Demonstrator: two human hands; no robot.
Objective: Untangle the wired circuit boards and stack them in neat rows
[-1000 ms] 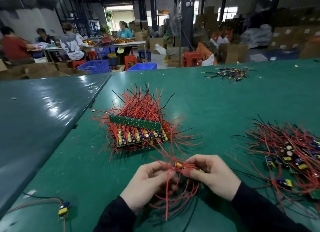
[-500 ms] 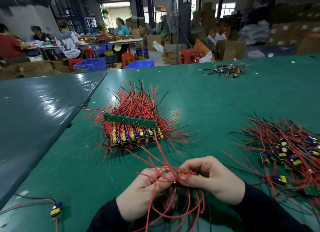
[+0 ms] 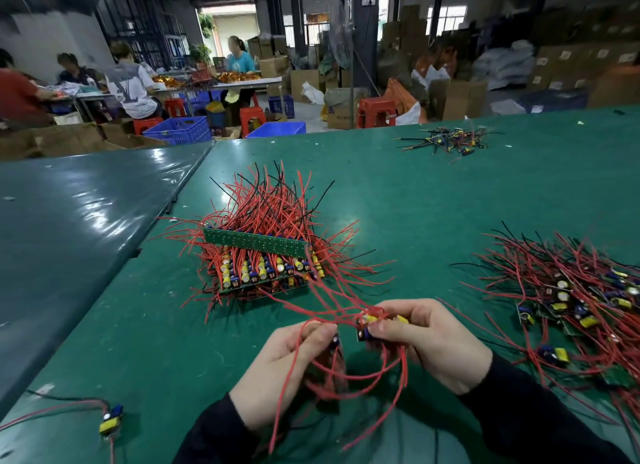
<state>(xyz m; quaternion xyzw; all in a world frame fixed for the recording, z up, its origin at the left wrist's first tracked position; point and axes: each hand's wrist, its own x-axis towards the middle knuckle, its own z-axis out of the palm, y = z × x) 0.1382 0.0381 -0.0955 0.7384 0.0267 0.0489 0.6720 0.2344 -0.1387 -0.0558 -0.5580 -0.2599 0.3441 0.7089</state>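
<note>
My left hand grips one small circuit board with red wires looping below it. My right hand pinches another small board with yellow and blue parts. A short gap separates the two boards, and their red wires still cross between my hands. Beyond my hands sits a neat stack of boards with red and black wires fanning out. A tangled heap of wired boards lies to the right.
The green table joins a darker table on the left. One loose board lies at the front left. A small pile of wire scraps sits far back. People work at tables beyond, among crates, stools and cartons.
My hands have drawn apart, splitting the clump into two boards, one in each hand. The wires between them are stretched out more.
</note>
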